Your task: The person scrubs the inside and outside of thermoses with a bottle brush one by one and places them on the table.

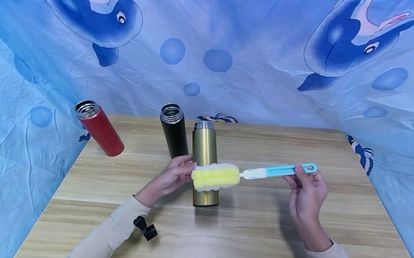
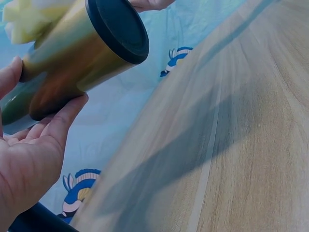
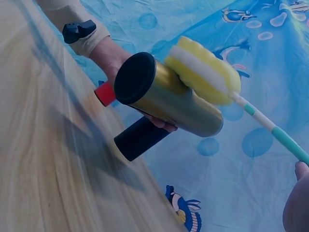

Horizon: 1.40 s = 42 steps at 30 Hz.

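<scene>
Brush [image 1: 255, 174] sits above the worktop [image 1: 248, 242], its handle [image 1: 282, 169] pinched in your right hand [image 1: 307, 196], its sponge [image 1: 215, 178] beside the gold bottle [image 1: 206, 145]; I cannot tell whether they touch. Your left hand [image 1: 172, 175] grips that bottle above the worktop's middle. Black bottle [image 1: 174, 137] stands toward the far edge, red bottle [image 1: 104, 131] near the far left corner.
</scene>
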{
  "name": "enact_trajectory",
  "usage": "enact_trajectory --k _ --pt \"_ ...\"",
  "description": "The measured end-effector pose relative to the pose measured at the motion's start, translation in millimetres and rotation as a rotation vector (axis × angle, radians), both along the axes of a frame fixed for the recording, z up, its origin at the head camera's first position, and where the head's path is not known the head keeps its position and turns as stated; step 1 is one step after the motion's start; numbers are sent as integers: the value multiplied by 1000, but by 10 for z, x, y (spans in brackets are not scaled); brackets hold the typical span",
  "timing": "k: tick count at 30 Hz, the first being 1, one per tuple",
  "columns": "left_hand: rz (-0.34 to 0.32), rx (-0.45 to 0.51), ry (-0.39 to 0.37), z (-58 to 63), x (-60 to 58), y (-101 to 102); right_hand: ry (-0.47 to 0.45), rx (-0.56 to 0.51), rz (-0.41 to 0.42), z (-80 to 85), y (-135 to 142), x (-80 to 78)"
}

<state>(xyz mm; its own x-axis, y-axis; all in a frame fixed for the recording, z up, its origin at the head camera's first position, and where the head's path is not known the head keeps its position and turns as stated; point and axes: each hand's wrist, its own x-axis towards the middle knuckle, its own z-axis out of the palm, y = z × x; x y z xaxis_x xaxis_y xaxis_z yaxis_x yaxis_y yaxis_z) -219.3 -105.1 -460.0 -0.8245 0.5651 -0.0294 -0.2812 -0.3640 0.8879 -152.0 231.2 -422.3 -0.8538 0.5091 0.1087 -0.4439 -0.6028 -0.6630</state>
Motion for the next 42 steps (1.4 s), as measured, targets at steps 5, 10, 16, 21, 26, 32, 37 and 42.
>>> enact_trajectory --k 5,10,16,21,26,32,37,42 --pt "-10 -10 10 5 -12 1 -22 16 21 -26 15 51" --pt "-19 -25 18 -11 -25 -9 3 -33 48 -43 30 86" --pt "4 -38 17 8 -17 12 83 -66 59 -25 75 108" --pt "18 -57 6 25 -10 31 104 -67 40 0 100 99" --pt "33 -60 -5 12 -5 37 151 -60 30 33 107 74" --pt "38 -71 -14 2 11 50 192 -66 -6 69 125 3" --pt "42 -108 -21 -6 29 57 207 -47 -55 105 129 -65" --pt "51 -157 -21 -16 41 60 213 -21 -88 151 113 -122"
